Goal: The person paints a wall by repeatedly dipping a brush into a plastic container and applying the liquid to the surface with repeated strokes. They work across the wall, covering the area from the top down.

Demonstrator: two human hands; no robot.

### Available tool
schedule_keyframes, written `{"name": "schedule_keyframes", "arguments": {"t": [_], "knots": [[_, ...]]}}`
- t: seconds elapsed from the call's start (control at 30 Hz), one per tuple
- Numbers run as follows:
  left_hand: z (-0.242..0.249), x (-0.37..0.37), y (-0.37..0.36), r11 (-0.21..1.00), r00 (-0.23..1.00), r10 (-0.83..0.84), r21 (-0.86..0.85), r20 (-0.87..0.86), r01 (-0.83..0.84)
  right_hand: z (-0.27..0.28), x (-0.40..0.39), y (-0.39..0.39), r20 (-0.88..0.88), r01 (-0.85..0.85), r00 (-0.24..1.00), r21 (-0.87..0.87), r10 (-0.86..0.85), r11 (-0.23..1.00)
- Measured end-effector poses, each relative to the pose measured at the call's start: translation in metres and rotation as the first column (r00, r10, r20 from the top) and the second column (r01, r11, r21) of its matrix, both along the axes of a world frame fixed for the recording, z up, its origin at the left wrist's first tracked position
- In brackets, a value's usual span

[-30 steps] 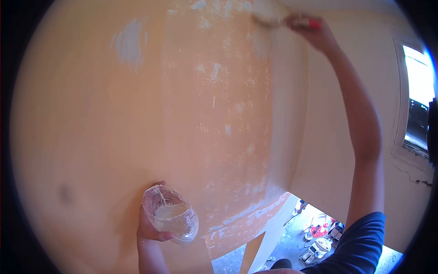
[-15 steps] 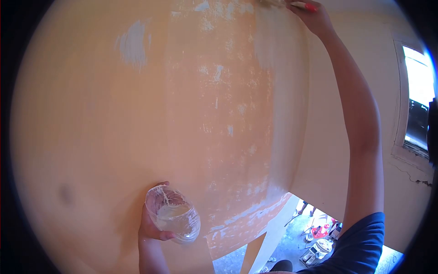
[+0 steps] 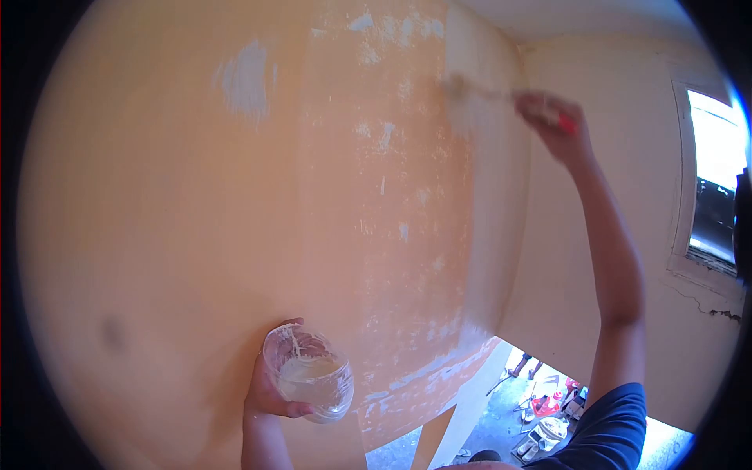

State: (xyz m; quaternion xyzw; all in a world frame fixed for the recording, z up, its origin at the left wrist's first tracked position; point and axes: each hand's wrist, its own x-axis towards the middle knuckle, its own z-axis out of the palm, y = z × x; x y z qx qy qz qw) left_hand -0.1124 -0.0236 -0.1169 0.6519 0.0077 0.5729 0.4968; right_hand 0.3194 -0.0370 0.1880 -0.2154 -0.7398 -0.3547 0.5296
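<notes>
On my head view, the right hand (image 3: 552, 121) grips the brush (image 3: 460, 86), blurred at upper right, lower than half a second ago; I read a downward stroke along the wall (image 3: 235, 211). At lower centre, the left hand (image 3: 266, 394) clasps the cup (image 3: 330, 394) of pale paint (image 3: 307, 370).

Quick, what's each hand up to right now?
Left hand: closed around a clear, rounded, plastic-looking container with whitish liquid inside.
Right hand: closed on a motion-blurred paintbrush with red on its handle.
</notes>
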Motion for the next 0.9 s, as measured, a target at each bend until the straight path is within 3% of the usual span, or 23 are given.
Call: {"name": "schedule_keyframes", "arguments": {"t": [0.03, 0.1, 0.17, 0.3, 0.47, 0.57, 0.7, 0.77, 0.9], "knots": [[-0.001, 0.0, 0.001, 1.0, 1.0, 0.001, 0.005, -0.001, -0.001, 0.028, -0.003, 0.009, -0.066, -0.12, 0.991, -0.006, 0.12, 0.993], [-0.003, -0.001, 0.004, 1.0, 1.0, -0.008, 0.012, 0.002, 0.008, 0.08, -0.01, 0.019, -0.068, 0.033, 0.997, 0.172, -0.021, 0.985], [-0.003, -0.001, 0.004, 1.0, 1.0, -0.019, 0.015, 0.005, 0.019, 0.109, -0.021, 0.018, -0.122, 0.153, 0.983, 0.165, -0.134, 0.974], [-0.005, -0.004, 0.005, 0.999, 0.999, -0.041, 0.027, -0.013, 0.041, 0.13, -0.029, 0.027, -0.218, 0.206, 0.96, 0.118, -0.177, 0.972], [-0.005, -0.003, 0.005, 0.997, 0.999, -0.045, 0.057, -0.029, 0.047, 0.113, -0.006, 0.048, -0.026, 0.06, 0.998, 0.203, -0.056, 0.977], [-0.007, -0.005, 0.006, 0.999, 1.0, -0.018, 0.051, -0.015, 0.019, 0.087, 0.001, 0.031, -0.013, 0.049, 0.999, 0.131, -0.048, 0.99], [-0.003, -0.006, 0.005, 0.998, 0.998, 0.0, 0.064, -0.07, 0.004, 0.12, 0.001, 0.021, -0.019, 0.031, 0.999, 0.183, -0.028, 0.983], [-0.005, -0.004, 0.004, 0.999, 0.997, -0.009, 0.03, -0.073, 0.011, 0.13, -0.009, 0.026, -0.142, 0.103, 0.986, 0.123, -0.085, 0.987], [-0.01, -0.008, 0.007, 1.0, 0.998, -0.016, -0.006, -0.056, 0.015, 0.071, -0.002, 0.047, -0.062, 0.022, 0.998, 0.082, -0.017, 0.996]]}}
